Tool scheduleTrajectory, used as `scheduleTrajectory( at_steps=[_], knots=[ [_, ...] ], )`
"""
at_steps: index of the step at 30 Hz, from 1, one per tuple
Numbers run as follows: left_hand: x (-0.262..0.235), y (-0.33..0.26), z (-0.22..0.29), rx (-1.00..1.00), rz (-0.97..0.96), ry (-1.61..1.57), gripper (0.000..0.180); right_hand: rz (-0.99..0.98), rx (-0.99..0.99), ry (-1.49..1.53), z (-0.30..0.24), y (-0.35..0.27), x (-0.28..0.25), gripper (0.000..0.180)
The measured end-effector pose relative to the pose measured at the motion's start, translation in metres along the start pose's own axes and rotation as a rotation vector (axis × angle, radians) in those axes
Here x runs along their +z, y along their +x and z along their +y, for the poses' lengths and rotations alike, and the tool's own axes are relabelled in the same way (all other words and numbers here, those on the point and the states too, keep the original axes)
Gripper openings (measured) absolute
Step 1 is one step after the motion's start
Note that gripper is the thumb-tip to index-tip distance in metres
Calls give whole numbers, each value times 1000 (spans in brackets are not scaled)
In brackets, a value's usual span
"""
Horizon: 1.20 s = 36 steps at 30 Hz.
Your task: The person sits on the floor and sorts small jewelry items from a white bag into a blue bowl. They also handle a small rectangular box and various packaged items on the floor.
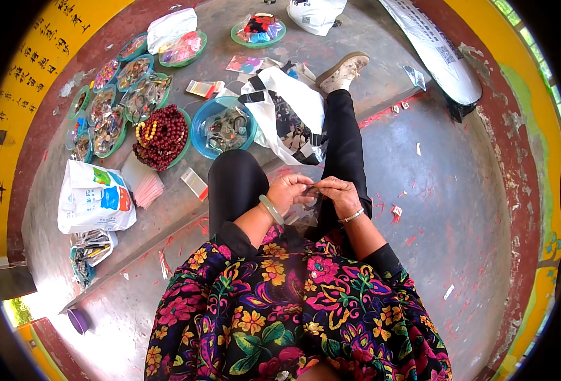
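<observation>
My left hand (pixel 287 192) and my right hand (pixel 341 195) meet above my lap, fingertips pinched together. Between them is a small dark thing, too small to name. A pale bangle (pixel 271 209) circles my left wrist, and a thin silvery bracelet (pixel 351 216) is on the right one. Just beyond my hands, by my outstretched leg, lies an open white bag (pixel 309 101) with dark small items showing inside. To its left stands a blue basin (pixel 196 130) holding clear packets of small pieces. Below the hands, something clear like plastic film is partly hidden.
Dark red bead strings (pixel 166 141) fill a green basin at left, near several basins of small packaged goods. A white printed bag (pixel 96 200) and pink sheets (pixel 148 190) lie nearer. A long white sack (pixel 436 54) rests at the far right. Red scraps litter the floor.
</observation>
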<state>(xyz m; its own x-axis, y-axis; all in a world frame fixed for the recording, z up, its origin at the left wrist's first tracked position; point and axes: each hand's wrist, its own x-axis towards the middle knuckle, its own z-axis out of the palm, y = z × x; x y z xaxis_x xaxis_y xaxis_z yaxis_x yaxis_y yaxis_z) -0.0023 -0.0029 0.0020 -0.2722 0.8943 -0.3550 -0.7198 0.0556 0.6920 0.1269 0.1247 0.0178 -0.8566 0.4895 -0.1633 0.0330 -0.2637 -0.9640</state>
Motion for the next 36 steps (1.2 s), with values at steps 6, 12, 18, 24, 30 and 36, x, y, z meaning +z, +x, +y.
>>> scheduleTrajectory(
  at_steps=[6,12,18,24,30,36],
  knots=[
    [0,0,2,-2,14,-41,15,-28,-76,-83,1,2,-3,15],
    [8,-2,8,-8,14,-86,16,-22,-182,-110,5,5,-4,16],
    [1,6,-5,0,8,-44,15,-23,-218,-168,7,6,-3,16],
    [-1,5,-5,-29,12,-58,13,-17,-236,-179,11,7,-2,17],
    [-6,8,-9,-37,58,-67,12,-44,-174,-175,12,6,-5,23],
    [0,6,-1,21,151,19,11,77,134,-5,-10,3,-4,23]
  ],
)
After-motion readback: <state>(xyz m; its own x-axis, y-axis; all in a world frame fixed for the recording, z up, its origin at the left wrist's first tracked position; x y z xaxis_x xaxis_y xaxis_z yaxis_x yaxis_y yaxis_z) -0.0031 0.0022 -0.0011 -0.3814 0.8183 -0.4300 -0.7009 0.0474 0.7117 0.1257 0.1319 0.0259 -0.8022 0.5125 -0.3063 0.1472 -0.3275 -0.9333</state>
